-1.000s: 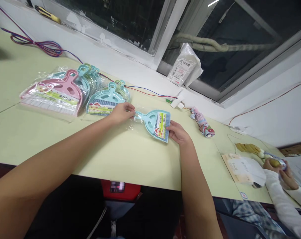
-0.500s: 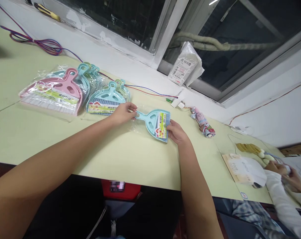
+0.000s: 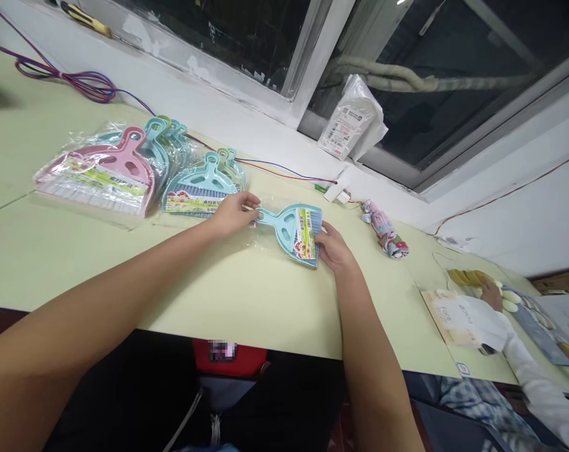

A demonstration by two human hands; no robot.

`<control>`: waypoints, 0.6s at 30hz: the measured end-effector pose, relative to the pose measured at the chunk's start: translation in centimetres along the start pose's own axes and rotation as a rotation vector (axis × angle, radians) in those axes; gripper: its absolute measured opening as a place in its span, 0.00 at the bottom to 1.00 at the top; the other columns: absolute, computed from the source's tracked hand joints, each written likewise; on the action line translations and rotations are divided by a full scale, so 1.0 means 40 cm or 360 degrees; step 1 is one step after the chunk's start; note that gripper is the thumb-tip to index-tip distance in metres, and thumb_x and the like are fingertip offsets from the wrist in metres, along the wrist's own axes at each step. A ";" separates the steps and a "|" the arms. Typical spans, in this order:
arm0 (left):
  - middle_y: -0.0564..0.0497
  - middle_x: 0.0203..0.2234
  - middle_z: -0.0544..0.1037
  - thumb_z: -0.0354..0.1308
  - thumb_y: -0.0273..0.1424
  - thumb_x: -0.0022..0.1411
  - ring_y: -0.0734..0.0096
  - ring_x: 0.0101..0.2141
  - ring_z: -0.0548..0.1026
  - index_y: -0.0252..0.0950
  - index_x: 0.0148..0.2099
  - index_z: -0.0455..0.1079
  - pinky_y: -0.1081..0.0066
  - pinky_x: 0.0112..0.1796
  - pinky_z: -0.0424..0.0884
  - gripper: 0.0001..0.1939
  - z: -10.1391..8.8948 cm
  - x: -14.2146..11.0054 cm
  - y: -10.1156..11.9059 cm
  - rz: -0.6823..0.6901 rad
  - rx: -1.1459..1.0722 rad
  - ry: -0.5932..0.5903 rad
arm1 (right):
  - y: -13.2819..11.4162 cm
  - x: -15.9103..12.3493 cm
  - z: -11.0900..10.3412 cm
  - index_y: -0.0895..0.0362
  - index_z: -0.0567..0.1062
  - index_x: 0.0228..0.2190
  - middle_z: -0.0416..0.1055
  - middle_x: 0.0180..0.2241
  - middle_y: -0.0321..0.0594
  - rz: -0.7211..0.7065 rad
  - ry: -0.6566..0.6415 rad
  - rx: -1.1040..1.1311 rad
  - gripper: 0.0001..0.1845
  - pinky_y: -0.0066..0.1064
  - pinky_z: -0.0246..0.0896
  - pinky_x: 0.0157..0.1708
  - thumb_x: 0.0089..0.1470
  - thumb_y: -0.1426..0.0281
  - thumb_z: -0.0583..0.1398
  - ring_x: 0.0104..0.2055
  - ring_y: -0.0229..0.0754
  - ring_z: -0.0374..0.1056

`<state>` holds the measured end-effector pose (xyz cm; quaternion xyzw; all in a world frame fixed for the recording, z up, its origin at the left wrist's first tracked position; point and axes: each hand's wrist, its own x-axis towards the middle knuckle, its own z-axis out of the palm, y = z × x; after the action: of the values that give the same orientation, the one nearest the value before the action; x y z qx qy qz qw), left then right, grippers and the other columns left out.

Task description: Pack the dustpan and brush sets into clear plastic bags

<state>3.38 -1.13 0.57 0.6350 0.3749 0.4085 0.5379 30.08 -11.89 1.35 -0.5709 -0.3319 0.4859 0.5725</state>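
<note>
Between my hands lies a small light-blue dustpan and brush set in a clear plastic bag, its handle pointing left. A yellow-green printed label covers part of the blue-grey bristles. My left hand pinches the handle end and the bag there. My right hand is closed on the bristle edge at the other end. Left of it, several bagged blue and green sets overlap in a row. Farther left, a bagged pink dustpan set with white bristles leans in front of larger blue ones.
A patterned cloth bundle lies to the right. Beyond it are a tissue pack and a co-worker's hand by yellow items. Coiled cable rests at the back left; a screwdriver and white package are on the sill.
My hands and the light-blue set stay almost still. At the right, the co-worker's hand has reached forward over the tissue pack to the yellow items.
</note>
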 end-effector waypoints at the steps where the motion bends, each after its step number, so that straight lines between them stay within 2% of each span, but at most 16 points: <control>1: 0.46 0.42 0.79 0.69 0.28 0.52 0.68 0.33 0.80 0.35 0.45 0.73 0.69 0.32 0.77 0.17 0.000 -0.001 0.002 0.0007 0.0017 0.0001 | 0.002 0.001 -0.001 0.53 0.73 0.42 0.79 0.34 0.34 -0.0015 0.0000 0.0017 0.32 0.32 0.76 0.33 0.30 0.82 0.61 0.37 0.44 0.76; 8: 0.45 0.43 0.79 0.68 0.27 0.52 0.69 0.32 0.79 0.34 0.46 0.72 0.68 0.35 0.76 0.18 0.000 -0.011 0.019 0.0038 0.0062 -0.0009 | 0.018 0.018 -0.011 0.53 0.73 0.43 0.79 0.33 0.33 -0.0067 0.0065 0.0077 0.32 0.30 0.74 0.33 0.30 0.82 0.60 0.37 0.42 0.76; 14: 0.48 0.28 0.81 0.69 0.34 0.53 0.64 0.30 0.80 0.35 0.41 0.73 0.66 0.37 0.74 0.15 -0.002 -0.012 0.018 -0.0151 0.0103 -0.0114 | 0.020 0.023 -0.006 0.54 0.71 0.46 0.79 0.33 0.34 -0.0099 0.0178 0.0138 0.36 0.32 0.75 0.34 0.29 0.82 0.60 0.37 0.44 0.77; 18: 0.48 0.27 0.82 0.68 0.35 0.55 0.64 0.30 0.81 0.35 0.41 0.74 0.67 0.37 0.74 0.13 -0.002 -0.011 0.019 -0.0183 0.0089 -0.0116 | 0.022 0.023 -0.003 0.53 0.70 0.46 0.79 0.33 0.34 -0.0150 0.0187 0.0099 0.36 0.32 0.75 0.33 0.30 0.82 0.61 0.36 0.44 0.77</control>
<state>3.16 -1.62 1.26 0.6418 0.4021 0.3429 0.5557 30.32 -11.17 0.32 -0.5643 -0.3090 0.4341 0.6306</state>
